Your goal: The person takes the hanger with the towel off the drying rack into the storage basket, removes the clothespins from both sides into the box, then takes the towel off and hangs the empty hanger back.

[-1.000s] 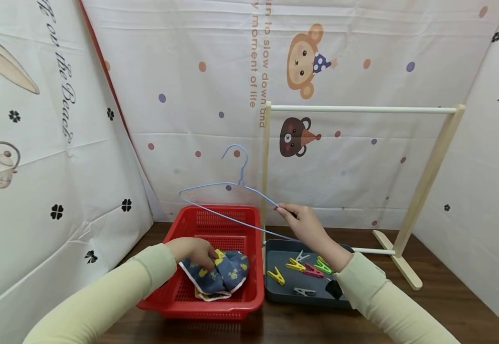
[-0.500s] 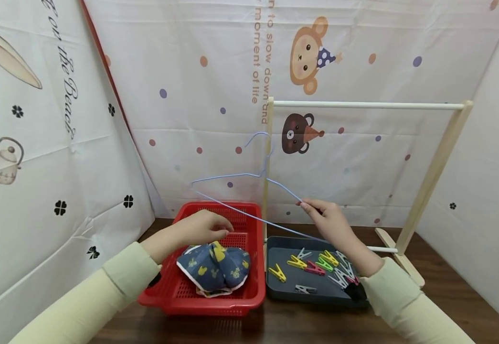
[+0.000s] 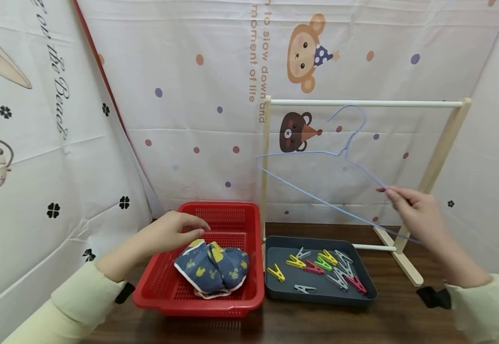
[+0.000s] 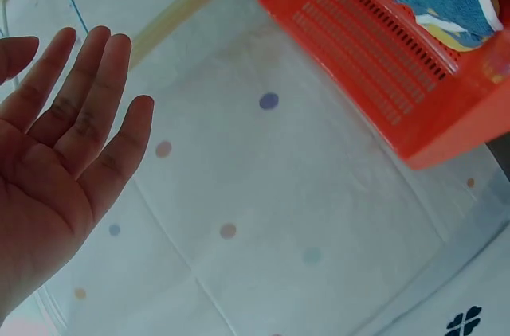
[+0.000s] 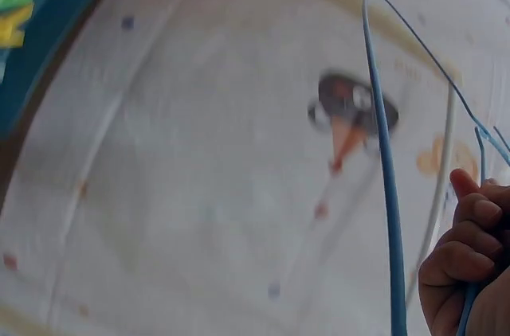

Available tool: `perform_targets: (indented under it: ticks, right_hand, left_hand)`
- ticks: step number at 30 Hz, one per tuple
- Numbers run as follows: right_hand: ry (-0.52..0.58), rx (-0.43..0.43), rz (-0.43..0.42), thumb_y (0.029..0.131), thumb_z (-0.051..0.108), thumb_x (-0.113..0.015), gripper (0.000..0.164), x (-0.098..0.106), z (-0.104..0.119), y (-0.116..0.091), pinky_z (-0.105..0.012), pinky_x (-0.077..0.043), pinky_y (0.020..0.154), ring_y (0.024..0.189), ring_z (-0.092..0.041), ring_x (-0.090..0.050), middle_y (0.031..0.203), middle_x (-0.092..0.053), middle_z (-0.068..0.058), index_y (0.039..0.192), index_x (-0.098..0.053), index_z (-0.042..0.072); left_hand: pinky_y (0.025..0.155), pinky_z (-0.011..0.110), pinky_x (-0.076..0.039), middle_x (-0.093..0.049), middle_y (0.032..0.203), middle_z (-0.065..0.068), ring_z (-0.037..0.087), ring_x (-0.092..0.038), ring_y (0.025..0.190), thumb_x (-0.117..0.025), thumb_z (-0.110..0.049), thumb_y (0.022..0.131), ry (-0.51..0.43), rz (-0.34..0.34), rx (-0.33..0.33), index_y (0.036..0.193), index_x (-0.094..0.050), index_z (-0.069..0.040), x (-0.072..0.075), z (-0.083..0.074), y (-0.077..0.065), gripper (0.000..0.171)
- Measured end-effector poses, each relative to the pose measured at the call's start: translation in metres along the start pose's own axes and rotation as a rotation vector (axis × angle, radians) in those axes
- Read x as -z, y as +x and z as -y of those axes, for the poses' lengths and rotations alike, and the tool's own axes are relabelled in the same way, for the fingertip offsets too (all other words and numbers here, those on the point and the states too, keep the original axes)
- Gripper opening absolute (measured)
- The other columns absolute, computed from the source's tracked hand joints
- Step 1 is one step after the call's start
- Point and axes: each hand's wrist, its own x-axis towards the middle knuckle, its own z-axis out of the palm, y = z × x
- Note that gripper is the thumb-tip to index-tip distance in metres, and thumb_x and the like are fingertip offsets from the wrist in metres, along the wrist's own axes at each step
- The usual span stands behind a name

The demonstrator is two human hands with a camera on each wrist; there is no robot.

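Observation:
My right hand [image 3: 423, 215] pinches a light blue wire hanger [image 3: 318, 198] by its right shoulder and holds it up in front of the wooden rack. The hanger's hook overlaps the rack's white top rod [image 3: 301, 102] in the head view; whether they touch I cannot tell. In the right wrist view the fingers [image 5: 458, 260] curl round the blue wire. Above the left side of the red basket [image 3: 255, 248] hovers my left hand [image 3: 167, 234], holding nothing, fingers relaxed. A folded navy cloth with yellow prints [image 3: 215, 274] lies inside the basket, below that hand.
A dark grey tray [image 3: 322, 298] beside the basket holds several clothespins in yellow, green, red and grey. The rack's right post [image 3: 444, 148] and its foot [image 3: 408, 270] stand at the right. Printed sheets hang behind and on both sides.
The hanger has travelled right and upward with my right hand, from over the basket to the rack. My left hand has let go of the cloth and drawn back up and left.

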Motion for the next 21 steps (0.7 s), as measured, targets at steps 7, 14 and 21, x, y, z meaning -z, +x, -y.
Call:
perform_targets:
  ticks: [7, 14, 21]
  right_hand:
    - [-0.177, -0.069, -0.064, 0.107, 0.025, -0.052, 0.051, 0.054, -0.021, 0.003, -0.025, -0.025, 0.046, 0.052, 0.002, -0.033, 0.067, -0.043, 0.043, 0.093, -0.045, 0.072]
    - [-0.164, -0.101, -0.149, 0.110, 0.020, -0.044, 0.047, 0.088, -0.037, 0.014, -0.025, -0.022, 0.042, 0.048, -0.001, -0.029, 0.059, -0.038, 0.028, 0.097, -0.057, 0.062]
    - [0.069, -0.025, -0.289, 0.108, 0.019, -0.051, 0.046, 0.106, -0.124, 0.043, -0.029, -0.014, 0.037, 0.041, 0.003, -0.027, 0.055, -0.040, 0.027, 0.087, -0.064, 0.058]
  left_hand:
    - [0.080, 0.028, -0.059, -0.078, 0.109, 0.004, 0.013, -0.066, 0.095, -0.067, -0.021, 0.098, -0.023, -0.018, 0.054, 0.114, -0.077, -0.014, 0.002, 0.006, -0.011, 0.021]
    - [0.076, 0.025, -0.055, -0.078, 0.108, 0.003, 0.010, -0.065, 0.093, -0.067, -0.022, 0.098, -0.019, -0.034, 0.071, 0.112, -0.078, -0.015, 0.001, 0.012, -0.016, 0.019]
    - [0.079, 0.031, -0.060, -0.077, 0.110, 0.006, 0.014, -0.067, 0.096, -0.068, -0.021, 0.097, -0.046, -0.017, 0.116, 0.115, -0.077, -0.012, -0.001, 0.015, -0.022, 0.022]
